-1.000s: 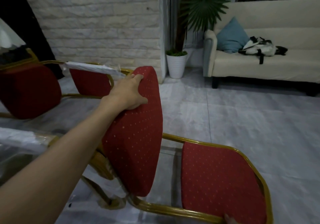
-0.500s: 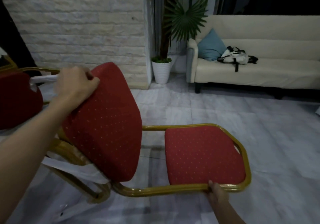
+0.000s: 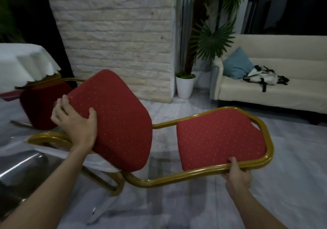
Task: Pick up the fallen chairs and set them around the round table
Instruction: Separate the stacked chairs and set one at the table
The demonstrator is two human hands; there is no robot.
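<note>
A: Why do we hold the chair (image 3: 123,122) at two far ends?

B: It hangs on its side above the floor (image 3: 265,184); one grip on each end lets us, we judge, turn it upright.

A: And the hands?

B: Our left hand (image 3: 76,124) clasps the seat cushion's (image 3: 115,115) edge, thumb on the fabric. Our right hand (image 3: 237,174) curls around the gold backrest frame (image 3: 203,171), arm reaching forward. The clothed table (image 3: 23,64) stands at far left.
</note>
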